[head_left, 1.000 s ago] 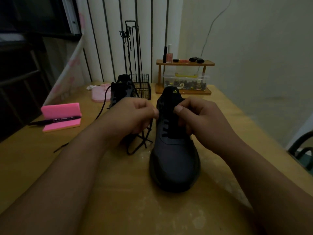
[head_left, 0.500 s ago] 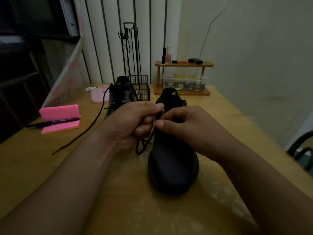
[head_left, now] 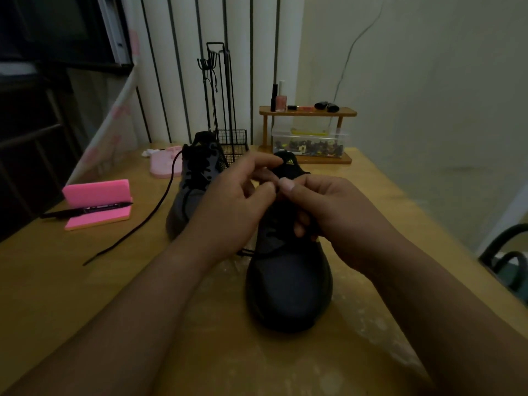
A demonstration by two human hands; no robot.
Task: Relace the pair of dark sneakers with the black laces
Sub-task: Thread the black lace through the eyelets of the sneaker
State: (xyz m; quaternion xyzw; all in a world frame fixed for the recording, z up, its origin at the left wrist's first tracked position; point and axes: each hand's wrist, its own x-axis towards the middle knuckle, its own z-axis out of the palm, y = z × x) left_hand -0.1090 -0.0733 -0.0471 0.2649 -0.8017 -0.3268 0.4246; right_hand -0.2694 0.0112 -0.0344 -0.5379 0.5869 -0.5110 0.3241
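On the wooden table [head_left: 71, 295], dim and scuffed pale at the near edge, the near sneaker [head_left: 288, 281] points its toe at the person. The left hand [head_left: 237, 207] and right hand [head_left: 328, 215] meet over its tongue, curled fingertips pinching its black lace [head_left: 248, 252]. Farther left stands the second sneaker [head_left: 197, 178], its loose lace [head_left: 154, 212] trailing toward a pink block [head_left: 97, 192] and marker [head_left: 85, 211]. Against the far striped wall [head_left: 177, 81] sit a wire basket [head_left: 231, 144] and small shelf [head_left: 308, 112].
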